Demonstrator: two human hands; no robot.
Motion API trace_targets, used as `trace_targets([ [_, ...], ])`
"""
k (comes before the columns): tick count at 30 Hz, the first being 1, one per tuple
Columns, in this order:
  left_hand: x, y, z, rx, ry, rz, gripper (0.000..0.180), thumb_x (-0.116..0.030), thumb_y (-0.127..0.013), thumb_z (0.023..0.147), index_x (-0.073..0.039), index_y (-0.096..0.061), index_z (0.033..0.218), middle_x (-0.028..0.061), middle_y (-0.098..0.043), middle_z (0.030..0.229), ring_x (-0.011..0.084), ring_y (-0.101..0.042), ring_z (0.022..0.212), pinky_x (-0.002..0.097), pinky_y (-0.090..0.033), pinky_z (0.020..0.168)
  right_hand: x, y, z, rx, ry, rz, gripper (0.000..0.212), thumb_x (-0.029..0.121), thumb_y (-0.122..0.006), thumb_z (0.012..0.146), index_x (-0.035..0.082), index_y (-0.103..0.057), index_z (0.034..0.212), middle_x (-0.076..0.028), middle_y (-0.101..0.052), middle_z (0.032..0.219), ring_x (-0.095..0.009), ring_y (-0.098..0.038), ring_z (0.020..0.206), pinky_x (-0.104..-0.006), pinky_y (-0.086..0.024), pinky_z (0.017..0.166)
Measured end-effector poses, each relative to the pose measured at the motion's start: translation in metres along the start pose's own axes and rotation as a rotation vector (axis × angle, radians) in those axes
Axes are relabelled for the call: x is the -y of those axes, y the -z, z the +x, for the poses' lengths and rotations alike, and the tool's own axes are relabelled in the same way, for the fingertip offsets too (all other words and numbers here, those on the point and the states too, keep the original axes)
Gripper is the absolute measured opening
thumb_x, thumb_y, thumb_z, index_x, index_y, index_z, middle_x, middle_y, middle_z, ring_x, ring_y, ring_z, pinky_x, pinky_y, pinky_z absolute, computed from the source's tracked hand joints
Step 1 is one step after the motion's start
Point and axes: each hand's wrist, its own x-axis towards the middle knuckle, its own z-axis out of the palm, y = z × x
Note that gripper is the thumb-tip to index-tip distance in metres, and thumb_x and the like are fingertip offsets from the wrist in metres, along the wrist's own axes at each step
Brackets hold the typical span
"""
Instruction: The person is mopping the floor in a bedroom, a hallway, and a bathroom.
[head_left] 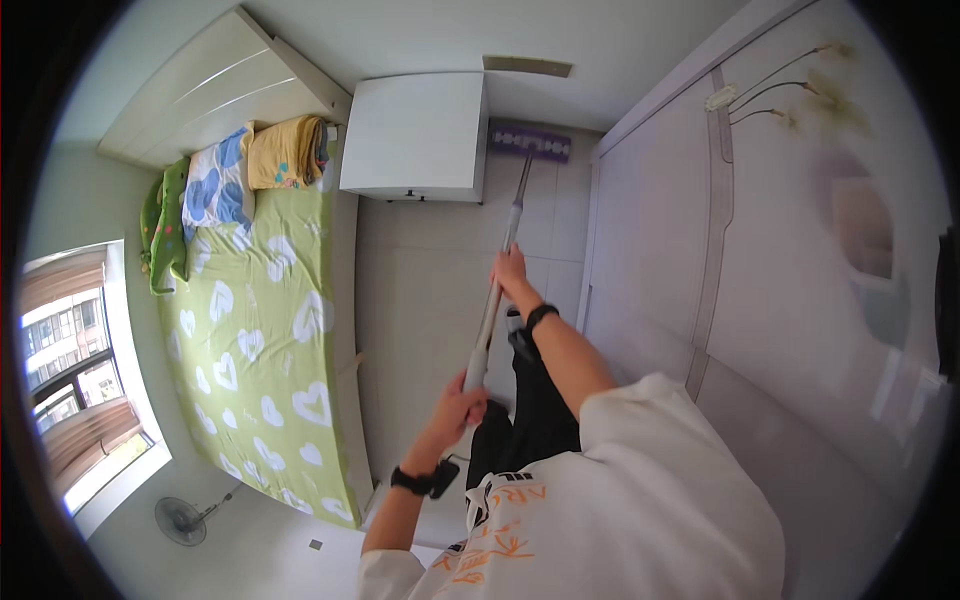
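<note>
Left hand: fingers wrapped around the thick lower part of the pole, nearer the body.
Right hand: fingers closed on the pole farther forward, the arm extended.
Mop: gripped in both hands; its pole slants from the left fingers past the right ones toward the floor.
Purple head: well ahead of the right fingers, between cabinet and wardrobe, its outline blurred; I cannot tell whether it touches the wall.
White cabinet: ahead and left of the right fingers, just beside the head.
Wardrobe: right of the right fingers, bounding the narrow strip.
Bed: left of both hands, green and heart-patterned.
Knock risk: a sideways swing in this tight recess could strike the cabinet or wardrobe.
Twist risk: a loosened right grip under an off-line push could turn the head.
Trip risk: the dark-trousered legs stand near the pole; a careless pull back might catch them.
</note>
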Motion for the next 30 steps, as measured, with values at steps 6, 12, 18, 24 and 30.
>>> trace_targets([
  [6,-0.032,-0.008,0.020,0.005,0.026,-0.139,0.024,0.003,-0.053,0.078,-0.003,-0.044,0.099,0.0010,-0.042,0.067,0.0055,-0.037,0.048,0.0182,-0.029,0.038,0.021,-0.014,0.034,0.025,-0.113,-0.091,0.042,0.009,-0.039,0.085,-0.007,-0.029,0.122,-0.018,-0.054,0.071,-0.026,-0.054,0.044,-0.0371,-0.045,0.038],
  [12,0.005,-0.004,-0.017,0.032,0.160,-0.293,0.029,0.005,-0.050,0.078,-0.004,-0.043,0.105,0.0005,-0.040,0.069,0.0054,-0.036,0.051,0.0171,-0.027,0.039,0.003,0.006,-0.030,0.039,-0.184,-0.233,0.042,0.011,-0.041,0.083,-0.007,-0.034,0.120,-0.022,-0.055,0.080,-0.028,-0.057,0.048,-0.0381,-0.048,0.041],
  [18,0.045,0.007,-0.048,0.034,0.223,-0.324,0.028,0.006,-0.049,0.078,-0.002,-0.043,0.105,0.0008,-0.039,0.069,0.0054,-0.035,0.050,0.0164,-0.027,0.037,-0.044,0.028,-0.078,-0.084,-0.138,-0.235,0.028,0.011,-0.042,0.083,-0.006,-0.040,0.105,-0.014,-0.051,0.061,-0.023,-0.052,0.041,-0.0367,-0.043,0.038],
  [24,0.114,0.063,-0.096,0.028,0.242,-0.309,0.029,0.005,-0.050,0.079,-0.003,-0.043,0.106,0.0024,-0.042,0.072,0.0057,-0.037,0.051,0.0165,-0.028,0.038,-0.094,0.017,-0.166,0.004,-0.196,-0.137,0.034,0.011,-0.044,0.085,-0.005,-0.034,0.114,-0.021,-0.054,0.076,-0.027,-0.055,0.048,-0.0371,-0.046,0.039],
  [30,0.146,0.098,-0.182,0.029,0.404,-0.429,0.024,0.005,-0.050,0.081,-0.001,-0.042,0.103,0.0030,-0.042,0.073,0.0056,-0.039,0.052,0.0158,-0.029,0.039,-0.202,0.014,-0.244,0.061,-0.186,-0.031,0.017,0.011,-0.046,0.086,0.000,-0.043,0.098,-0.015,-0.054,0.064,-0.026,-0.056,0.050,-0.0384,-0.043,0.040],
])
